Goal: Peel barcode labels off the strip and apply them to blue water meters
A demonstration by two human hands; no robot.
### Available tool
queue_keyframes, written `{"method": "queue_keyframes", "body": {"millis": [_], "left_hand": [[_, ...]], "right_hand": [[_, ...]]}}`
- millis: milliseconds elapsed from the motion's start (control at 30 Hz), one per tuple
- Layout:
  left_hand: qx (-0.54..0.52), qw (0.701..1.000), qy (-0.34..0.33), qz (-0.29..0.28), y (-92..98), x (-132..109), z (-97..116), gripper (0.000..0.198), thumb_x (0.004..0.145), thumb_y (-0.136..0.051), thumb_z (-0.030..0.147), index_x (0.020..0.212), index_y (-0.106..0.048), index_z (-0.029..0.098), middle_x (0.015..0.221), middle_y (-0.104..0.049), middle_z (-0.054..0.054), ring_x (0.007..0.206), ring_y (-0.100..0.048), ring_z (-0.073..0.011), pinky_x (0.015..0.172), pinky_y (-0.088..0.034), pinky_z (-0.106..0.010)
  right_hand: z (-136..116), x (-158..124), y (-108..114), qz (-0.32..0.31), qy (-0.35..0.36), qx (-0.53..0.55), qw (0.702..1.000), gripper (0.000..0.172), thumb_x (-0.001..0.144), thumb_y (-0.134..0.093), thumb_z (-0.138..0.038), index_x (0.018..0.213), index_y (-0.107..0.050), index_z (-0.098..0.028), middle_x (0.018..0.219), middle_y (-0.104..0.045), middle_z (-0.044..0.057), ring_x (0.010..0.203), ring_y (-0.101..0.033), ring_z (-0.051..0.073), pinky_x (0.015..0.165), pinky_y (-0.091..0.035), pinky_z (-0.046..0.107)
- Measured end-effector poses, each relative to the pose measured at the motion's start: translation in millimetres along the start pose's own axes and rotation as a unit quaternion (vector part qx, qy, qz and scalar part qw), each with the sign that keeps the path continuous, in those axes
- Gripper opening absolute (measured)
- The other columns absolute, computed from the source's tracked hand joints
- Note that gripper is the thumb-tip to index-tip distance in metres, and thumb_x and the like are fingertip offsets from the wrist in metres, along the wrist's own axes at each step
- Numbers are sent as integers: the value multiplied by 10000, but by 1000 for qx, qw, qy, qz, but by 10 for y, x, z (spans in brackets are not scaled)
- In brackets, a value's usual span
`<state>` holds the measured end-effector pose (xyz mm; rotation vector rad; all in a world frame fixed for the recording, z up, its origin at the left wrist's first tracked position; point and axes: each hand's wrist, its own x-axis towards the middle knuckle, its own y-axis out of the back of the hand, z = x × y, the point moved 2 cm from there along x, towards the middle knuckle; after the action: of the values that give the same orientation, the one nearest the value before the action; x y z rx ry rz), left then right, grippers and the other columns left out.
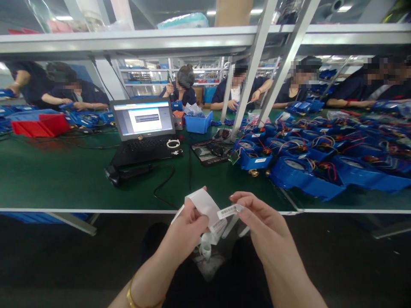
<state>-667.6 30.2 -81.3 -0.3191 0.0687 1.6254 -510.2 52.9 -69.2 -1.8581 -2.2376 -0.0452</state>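
Note:
My left hand (189, 224) is closed on a white strip of label backing paper (203, 203), which curls over the fingers and trails down toward my lap. Close to its right, my right hand (260, 218) pinches a small white barcode label (227, 211) between thumb and forefinger. The label's left end lies over or right beside the strip's edge; whether they still touch I cannot tell. Another printed barcode shows on the strip just below it. Both hands are in front of the table's near edge, above my lap.
On the green table (64, 179) stand an open laptop (144, 124), a black barcode scanner (128, 173) and a blue bin (198, 123). Many blue housings with loose wires (305, 171) crowd the right side. A red bin (40, 125) is at left. Co-workers sit opposite, beyond slanted metal posts (253, 68).

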Motion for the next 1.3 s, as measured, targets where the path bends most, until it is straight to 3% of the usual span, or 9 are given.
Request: {"method": "queue_keyframes", "body": {"millis": [167, 233, 367, 567, 867, 1067, 1300], "left_hand": [[-83, 995, 45, -28, -63, -16, 74, 720, 729, -518, 139, 1403, -269, 126, 836, -624, -34, 812, -625, -191, 688, -504, -282], [-88, 994, 49, -29, -52, -15, 57, 706, 738, -498, 142, 1407, -273, 137, 829, -626, -34, 826, -632, -196, 698, -510, -292], [-85, 994, 54, -35, -35, 4, 36, 709, 750, -504, 164, 1418, -264, 161, 1004, -645, -80, 829, -644, -193, 716, -518, -308], [-94, 993, 62, -37, -60, 16, 42, 708, 766, -489, 129, 1427, -238, 158, 991, -660, -92, 806, -656, -193, 686, -523, -294], [-102, 993, 56, -30, -84, 32, 56, 695, 767, -486, 121, 1420, -253, 165, 970, -650, -75, 683, -622, -143, 638, -511, -262], [-47, 998, 31, -28, -67, 32, 12, 855, 680, -590, 123, 1437, -196, 175, 740, -619, 11, 671, -571, -137, 634, -477, -238], [14, 1000, 18, -10, -47, 35, -37, 815, 730, -566, 146, 1443, -177, 208, 637, -541, 55, 630, -532, -140, 600, -426, -230]], "right_hand": [[282, 110, -6, -16, -70, -13, 997, 239, 733, -672, -378, 656, -612, -161, 1004, -560, 77, 784, -515, 168, 626, -428, 246], [299, 102, -18, -20, -73, -20, 997, 228, 731, -663, -373, 663, -609, -161, 1013, -559, 76, 799, -514, 171, 632, -423, 247], [294, 105, 0, -59, -92, -38, 993, 226, 740, -642, -375, 687, -606, -157, 1049, -545, 75, 753, -517, 152, 608, -410, 250], [277, 124, -3, -78, -105, -54, 990, 235, 711, -642, -375, 667, -587, -151, 1003, -550, 70, 673, -498, 127, 572, -394, 255], [298, 134, -6, -57, -84, -100, 990, 217, 733, -610, -363, 666, -584, -158, 983, -565, 79, 714, -508, 149, 560, -430, 248], [276, 121, -28, -31, -53, -155, 986, 184, 752, -547, -324, 656, -556, -168, 962, -565, 81, 678, -524, 148, 534, -438, 253], [289, 83, -72, -8, 15, -263, 965, 141, 786, -488, -264, 670, -524, -193, 908, -577, 59, 719, -555, 162, 555, -438, 267]]}}
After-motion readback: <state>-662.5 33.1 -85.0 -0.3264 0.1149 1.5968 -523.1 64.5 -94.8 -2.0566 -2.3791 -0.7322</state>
